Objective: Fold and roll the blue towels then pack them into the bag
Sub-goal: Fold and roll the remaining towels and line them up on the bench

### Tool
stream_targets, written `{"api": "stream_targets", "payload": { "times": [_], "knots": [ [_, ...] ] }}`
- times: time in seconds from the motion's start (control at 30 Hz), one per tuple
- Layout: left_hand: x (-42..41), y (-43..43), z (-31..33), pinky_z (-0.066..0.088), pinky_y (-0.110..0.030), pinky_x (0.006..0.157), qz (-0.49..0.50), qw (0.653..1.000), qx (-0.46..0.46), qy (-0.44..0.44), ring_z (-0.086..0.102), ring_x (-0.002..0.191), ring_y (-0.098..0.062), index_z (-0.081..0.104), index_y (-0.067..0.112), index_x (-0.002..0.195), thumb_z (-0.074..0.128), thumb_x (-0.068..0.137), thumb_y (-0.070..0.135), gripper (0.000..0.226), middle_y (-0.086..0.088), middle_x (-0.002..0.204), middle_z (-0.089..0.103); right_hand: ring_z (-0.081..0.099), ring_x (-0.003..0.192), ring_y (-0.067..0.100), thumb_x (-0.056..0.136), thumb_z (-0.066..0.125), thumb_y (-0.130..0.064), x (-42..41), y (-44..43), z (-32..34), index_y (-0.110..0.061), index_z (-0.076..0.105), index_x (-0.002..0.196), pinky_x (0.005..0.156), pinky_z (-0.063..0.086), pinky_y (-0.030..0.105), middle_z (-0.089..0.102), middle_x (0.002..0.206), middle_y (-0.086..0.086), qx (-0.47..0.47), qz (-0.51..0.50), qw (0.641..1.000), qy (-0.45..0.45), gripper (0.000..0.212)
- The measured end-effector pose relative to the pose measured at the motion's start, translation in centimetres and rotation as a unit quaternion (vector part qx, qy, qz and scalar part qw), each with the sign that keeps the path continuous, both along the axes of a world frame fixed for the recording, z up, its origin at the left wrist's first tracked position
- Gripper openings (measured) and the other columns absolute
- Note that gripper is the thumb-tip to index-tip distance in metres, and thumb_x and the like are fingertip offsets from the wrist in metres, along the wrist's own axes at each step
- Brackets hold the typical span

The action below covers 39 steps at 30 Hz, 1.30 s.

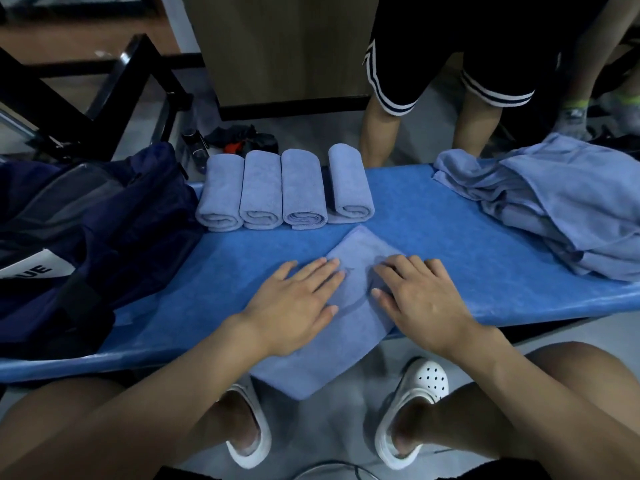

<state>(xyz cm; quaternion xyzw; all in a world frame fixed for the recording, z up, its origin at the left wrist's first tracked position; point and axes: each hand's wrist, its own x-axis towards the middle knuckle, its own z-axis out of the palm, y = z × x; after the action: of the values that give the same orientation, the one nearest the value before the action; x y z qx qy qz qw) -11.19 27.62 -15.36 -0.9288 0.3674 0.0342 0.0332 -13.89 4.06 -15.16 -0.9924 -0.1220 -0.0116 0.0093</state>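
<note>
Folded towel [360, 249], long axis running from the near edge of the bench [450, 237], which it overhangs, toward the far edge; left hand [294, 301] and right hand [424, 299] press flat on its middle, fingers straight, gripping nothing.

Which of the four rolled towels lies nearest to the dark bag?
The leftmost rolled towel, beside the navy bag; the other three rolls lie further right.

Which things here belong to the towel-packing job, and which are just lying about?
Job: flat towel pressed by left hand and right hand; four rolled towels; unfolded towel pile; navy bag.
Lying about: clear bottle; dark bundle on floor; bystander's legs.
</note>
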Motion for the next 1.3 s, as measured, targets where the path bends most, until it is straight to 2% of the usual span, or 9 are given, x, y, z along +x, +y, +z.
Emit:
{"api": "stream_targets", "payload": {
  "times": [0.13, 0.27, 0.4, 0.53, 0.67, 0.8, 1.0, 1.13, 1.3],
  "knots": [
    [-1.3, 1.6, 0.3, 0.043, -0.045, 0.079, 0.012, 0.993, 0.022, -0.116, 0.061, 0.096, -0.032, 0.065, 0.01, 0.115, 0.032, 0.094, 0.045, 0.052, -0.01, 0.11, 0.064, 0.05, 0.125, 0.022, 0.091, 0.033, -0.051, 1.1, 2.1, -0.1, -0.021, 0.058, 0.128, 0.105, 0.028, 0.041, 0.054, 0.14, 0.001, 0.022, 0.048, 0.998, 0.028, 0.054],
    [-1.3, 2.5, 0.3, 0.034, -0.042, 0.07, 0.036, 0.988, 0.019, -0.148, 0.054, 0.076, -0.03, 0.06, 0.015, 0.094, 0.036, 0.094, 0.042, 0.036, -0.007, 0.089, 0.057, 0.053, 0.109, 0.026, 0.091, 0.034, -0.048, 1.2, 3.4, -0.1, -0.023, 0.061, 0.121, 0.087, 0.037, 0.041, 0.054, 0.127, 0.002, 0.019, 0.036, 0.999, 0.026, 0.048],
    [-0.9, 2.7, 0.2, 0.036, -0.041, 0.069, 0.066, 0.99, -0.027, -0.123, 0.055, 0.072, -0.029, 0.059, 0.017, 0.089, 0.037, 0.095, 0.039, 0.032, -0.005, 0.085, 0.056, 0.054, 0.112, 0.022, 0.091, 0.029, -0.047, 2.0, 3.9, -0.2, -0.026, 0.058, 0.122, 0.094, 0.031, 0.04, 0.054, 0.13, -0.003, 0.046, 0.036, 0.997, 0.04, 0.048],
    [0.8, 3.8, -0.2, 0.041, -0.043, 0.075, 0.219, 0.968, -0.112, -0.056, 0.057, 0.087, -0.029, 0.06, 0.014, 0.102, 0.046, 0.094, 0.039, 0.03, -0.005, 0.096, 0.057, 0.048, 0.12, 0.02, 0.096, 0.037, -0.042, 3.0, 4.7, -0.2, -0.025, 0.056, 0.126, 0.097, 0.026, 0.038, 0.049, 0.137, -0.004, 0.107, 0.012, 0.994, 0.017, 0.04],
    [2.0, 4.3, -0.5, 0.037, -0.039, 0.092, 0.353, 0.918, -0.177, 0.026, 0.05, 0.108, -0.027, 0.06, 0.014, 0.116, 0.054, 0.095, 0.05, 0.042, -0.004, 0.112, 0.054, 0.05, 0.114, 0.027, 0.094, 0.057, -0.035, 4.5, 5.2, 0.1, -0.015, 0.047, 0.133, 0.093, 0.032, 0.04, 0.057, 0.119, 0.005, 0.197, -0.135, 0.971, 0.031, 0.045],
    [3.2, 3.9, -0.7, 0.036, -0.037, 0.098, 0.388, 0.884, -0.251, 0.07, 0.049, 0.114, -0.023, 0.064, 0.019, 0.112, 0.063, 0.09, 0.05, 0.038, 0.0, 0.113, 0.055, 0.057, 0.096, 0.023, 0.089, 0.065, -0.038, 6.0, 5.1, 0.0, -0.011, 0.053, 0.118, 0.084, 0.028, 0.035, 0.063, 0.092, -0.003, 0.244, -0.191, 0.947, 0.079, 0.041],
    [4.1, 3.7, -0.2, 0.046, -0.045, 0.097, 0.405, 0.847, -0.319, 0.133, 0.06, 0.1, -0.019, 0.064, 0.022, 0.097, 0.074, 0.085, 0.039, 0.023, 0.007, 0.099, 0.064, 0.052, 0.07, 0.019, 0.08, 0.075, -0.033, 7.4, 4.8, 0.1, -0.015, 0.062, 0.083, 0.09, 0.042, 0.042, 0.055, 0.064, -0.008, 0.301, -0.215, 0.919, 0.14, 0.023],
    [4.4, 3.7, 0.3, 0.056, -0.04, 0.083, 0.417, 0.804, -0.374, 0.199, 0.065, 0.077, -0.01, 0.057, 0.025, 0.1, 0.075, 0.086, 0.024, 0.023, 0.009, 0.081, 0.067, 0.062, 0.079, 0.023, 0.078, 0.075, -0.03, 7.5, 5.0, 0.4, -0.019, 0.064, 0.078, 0.089, 0.049, 0.05, 0.067, 0.075, 0.0, 0.363, -0.22, 0.893, 0.15, 0.016],
    [4.8, 4.1, 0.6, 0.056, -0.037, 0.072, 0.413, 0.775, -0.407, 0.252, 0.064, 0.065, -0.018, 0.072, 0.013, 0.082, 0.072, 0.085, 0.014, 0.003, -0.007, 0.074, 0.071, 0.065, 0.082, 0.021, 0.082, 0.076, -0.025, 7.5, 4.7, 1.2, -0.015, 0.065, 0.083, 0.076, 0.055, 0.038, 0.069, 0.082, 0.003, 0.413, -0.204, 0.877, 0.138, 0.014]
  ]
}}
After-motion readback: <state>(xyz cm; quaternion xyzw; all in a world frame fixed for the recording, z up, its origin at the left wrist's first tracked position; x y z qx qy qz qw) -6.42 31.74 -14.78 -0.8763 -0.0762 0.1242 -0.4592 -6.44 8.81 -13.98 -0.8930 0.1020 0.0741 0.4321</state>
